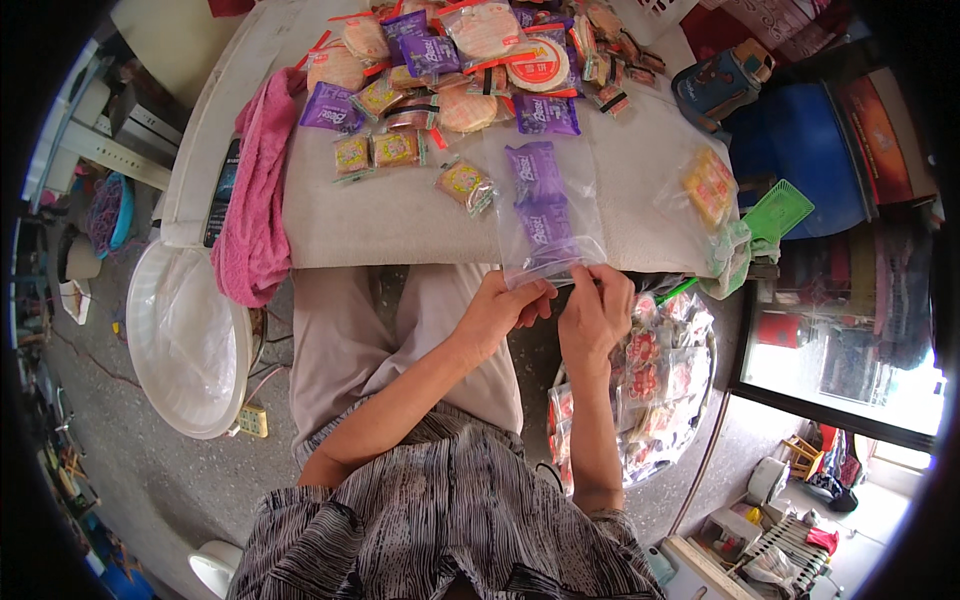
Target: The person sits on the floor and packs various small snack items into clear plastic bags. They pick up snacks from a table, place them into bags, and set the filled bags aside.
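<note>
A clear plastic bag point(581, 191) lies at the table's front edge with two purple snack packets inside, an upper packet point(531, 171) and a lower packet point(546, 229). My left hand point(501, 309) pinches the bag's near end at its left corner. On the right corner of that same end, my right hand point(598, 309) has its fingers closed. A small square wrapped biscuit point(465, 184) rests against the bag's left side. Beyond it is a pile with round wafers in clear wrappers point(480, 34), more purple packets point(330, 107) and small wrapped cakes point(396, 148).
A pink towel point(259, 180) hangs over the table's left edge, above a white plastic basin point(187, 337). To the right are a bag of yellow snacks point(709, 187), a green plastic basket point(780, 210) and a blue bottle point(720, 82). Many filled packs point(652, 382) sit below, by my right arm.
</note>
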A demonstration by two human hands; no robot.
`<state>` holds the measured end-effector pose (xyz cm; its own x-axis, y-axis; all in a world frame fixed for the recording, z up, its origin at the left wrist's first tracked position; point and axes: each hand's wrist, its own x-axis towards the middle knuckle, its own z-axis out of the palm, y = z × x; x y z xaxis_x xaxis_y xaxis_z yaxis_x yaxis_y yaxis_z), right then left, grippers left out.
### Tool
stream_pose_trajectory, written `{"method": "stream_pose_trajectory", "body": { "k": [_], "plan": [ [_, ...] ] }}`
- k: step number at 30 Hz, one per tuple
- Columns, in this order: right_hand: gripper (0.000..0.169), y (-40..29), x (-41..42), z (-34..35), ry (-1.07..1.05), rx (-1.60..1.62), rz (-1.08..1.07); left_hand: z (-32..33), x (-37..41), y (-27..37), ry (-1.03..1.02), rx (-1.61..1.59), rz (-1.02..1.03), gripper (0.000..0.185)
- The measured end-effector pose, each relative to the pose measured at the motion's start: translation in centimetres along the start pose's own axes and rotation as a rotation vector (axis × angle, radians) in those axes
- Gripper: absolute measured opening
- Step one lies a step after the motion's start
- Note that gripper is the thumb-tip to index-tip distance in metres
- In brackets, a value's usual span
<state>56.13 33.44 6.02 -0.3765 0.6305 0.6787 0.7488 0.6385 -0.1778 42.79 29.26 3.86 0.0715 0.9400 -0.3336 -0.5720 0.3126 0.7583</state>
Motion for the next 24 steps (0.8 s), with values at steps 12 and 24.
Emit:
{"method": "stream_pose_trajectory", "body": {
  "k": [12,24],
  "plan": [
    [0.043,-0.9,-4.4,-0.4,-0.185,1.580,1.171,0.4,-1.5,-1.4,-0.034,0.088,-0.078,0.021],
    [0.026,-0.4,-7.6,-3.5,0.014,1.573,1.284,-3.5,-3.6,-4.0,-0.338,0.402,-0.227,0.015]
  ]
}}
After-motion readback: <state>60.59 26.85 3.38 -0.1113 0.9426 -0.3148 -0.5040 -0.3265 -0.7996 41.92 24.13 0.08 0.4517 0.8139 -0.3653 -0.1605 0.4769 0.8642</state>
